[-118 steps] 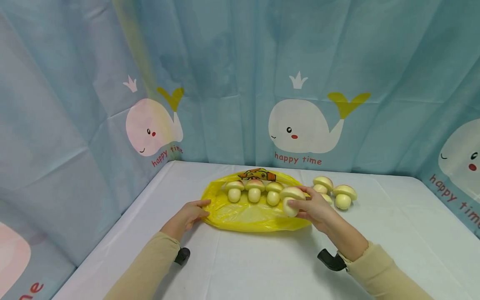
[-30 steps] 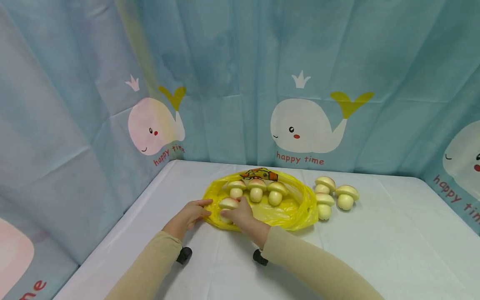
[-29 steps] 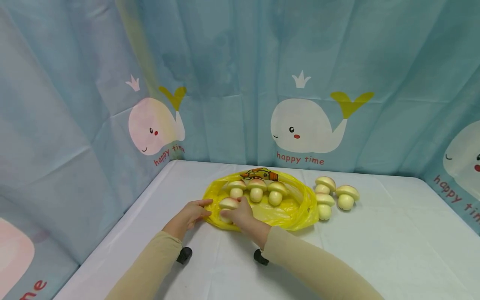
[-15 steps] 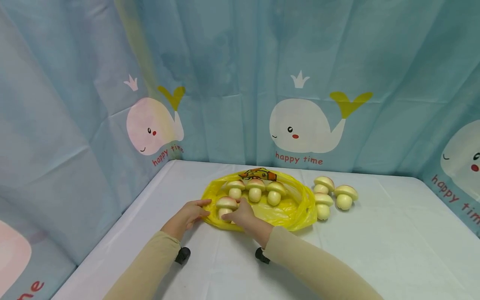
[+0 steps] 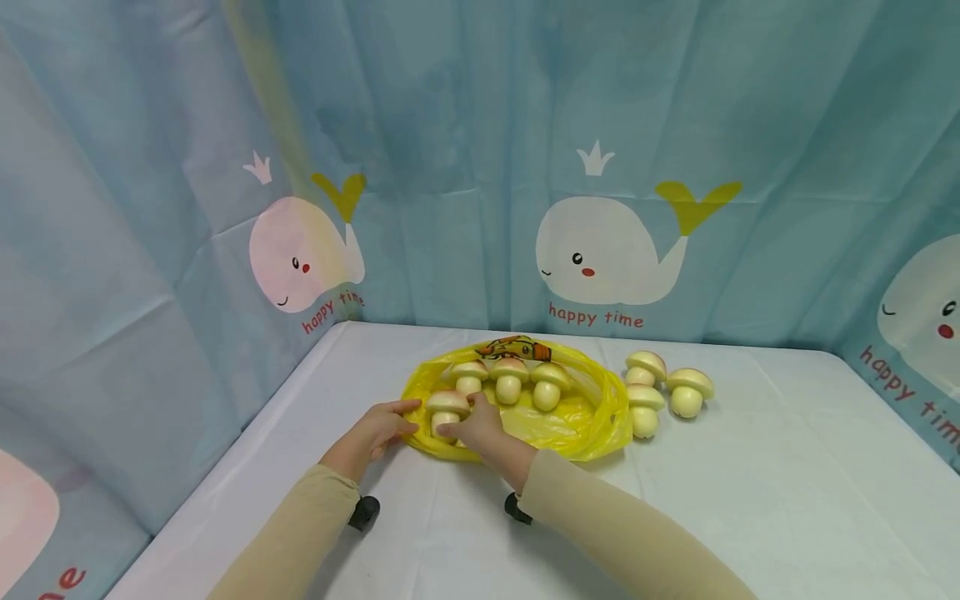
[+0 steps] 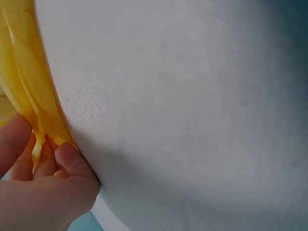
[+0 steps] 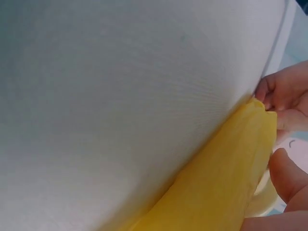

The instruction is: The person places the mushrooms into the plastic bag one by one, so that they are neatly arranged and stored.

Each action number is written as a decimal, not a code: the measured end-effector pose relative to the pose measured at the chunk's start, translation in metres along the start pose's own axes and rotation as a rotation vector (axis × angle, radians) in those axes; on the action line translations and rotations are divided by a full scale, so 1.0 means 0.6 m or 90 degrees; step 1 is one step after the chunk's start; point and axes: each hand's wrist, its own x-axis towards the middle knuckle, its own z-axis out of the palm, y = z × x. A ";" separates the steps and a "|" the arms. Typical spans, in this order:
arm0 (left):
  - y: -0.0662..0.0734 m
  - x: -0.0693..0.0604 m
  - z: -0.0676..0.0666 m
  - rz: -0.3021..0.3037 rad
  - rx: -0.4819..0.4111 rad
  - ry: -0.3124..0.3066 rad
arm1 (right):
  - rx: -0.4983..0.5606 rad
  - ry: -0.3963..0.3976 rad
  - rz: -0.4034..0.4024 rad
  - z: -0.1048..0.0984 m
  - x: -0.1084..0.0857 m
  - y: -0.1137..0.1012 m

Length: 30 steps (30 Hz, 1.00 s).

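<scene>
A yellow plastic bag (image 5: 558,429) lies spread on the table with its mouth held wide. My left hand (image 5: 378,429) pinches the bag's left edge, as the left wrist view also shows with bunched plastic (image 6: 36,91) between the fingers. My right hand (image 5: 483,429) reaches over the bag's front rim and holds a pale toy mushroom (image 5: 447,404) by the side of its cap and stem. That mushroom stands upright inside the bag at the left. Behind it are three more mushrooms (image 5: 509,383) in a row in the bag. In the right wrist view the bag hides most of the held mushroom (image 7: 262,197).
Three loose toy mushrooms (image 5: 688,393) stand close together just right of the bag. The white-covered table (image 5: 780,467) backs onto a blue curtain (image 5: 450,167) printed with whales. A black wrist-camera mount (image 5: 365,512) sits under each forearm.
My right hand has carried the mushroom from the bag's right side to its left side. Over the last second both shifted slightly further left. My left hand keeps its hold on the bag's edge.
</scene>
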 end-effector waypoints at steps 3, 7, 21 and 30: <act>-0.002 0.000 0.001 -0.002 -0.004 0.002 | 0.034 -0.021 0.007 -0.007 -0.002 0.004; -0.003 -0.001 0.000 -0.002 -0.006 0.004 | 0.080 -0.051 0.016 -0.020 -0.007 0.010; -0.002 0.002 -0.001 -0.004 -0.012 0.005 | 0.037 -0.016 0.002 -0.013 0.001 0.009; 0.001 0.003 0.001 -0.003 -0.002 0.001 | 0.051 0.000 -0.012 0.000 0.004 -0.002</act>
